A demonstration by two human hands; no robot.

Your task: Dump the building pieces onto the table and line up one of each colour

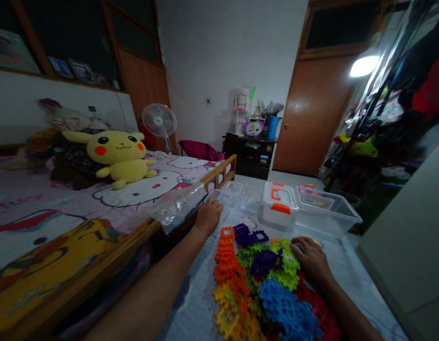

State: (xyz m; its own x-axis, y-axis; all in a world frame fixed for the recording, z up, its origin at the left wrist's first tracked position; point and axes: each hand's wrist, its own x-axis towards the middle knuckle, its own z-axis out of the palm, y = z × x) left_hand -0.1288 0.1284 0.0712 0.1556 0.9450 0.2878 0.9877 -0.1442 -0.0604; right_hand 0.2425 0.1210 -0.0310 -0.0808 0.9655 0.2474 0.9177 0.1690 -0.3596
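Note:
My left hand [208, 217] reaches forward along the table's left edge, fingers curled at the near rim of a clear plastic container [219, 198]. My right hand [310, 259] lies low on the right side of a pile of toy pieces, fingers loosely spread beside the lime-green pieces [289, 265]. Lattice-shaped plastic pieces lie sorted roughly by colour: orange ones [226, 258], yellow ones [228, 317], purple ones [265, 263], blue ones [288, 308] and red ones [324, 312]. The right forearm partly covers the red ones.
Beyond the pile stand a lidded clear box [279, 199] with orange latches and an open clear bin [327, 213]. A clear plastic bag [182, 206] hangs over the wooden bed rail [141, 237]. A yellow plush toy [121, 156] sits on the bed.

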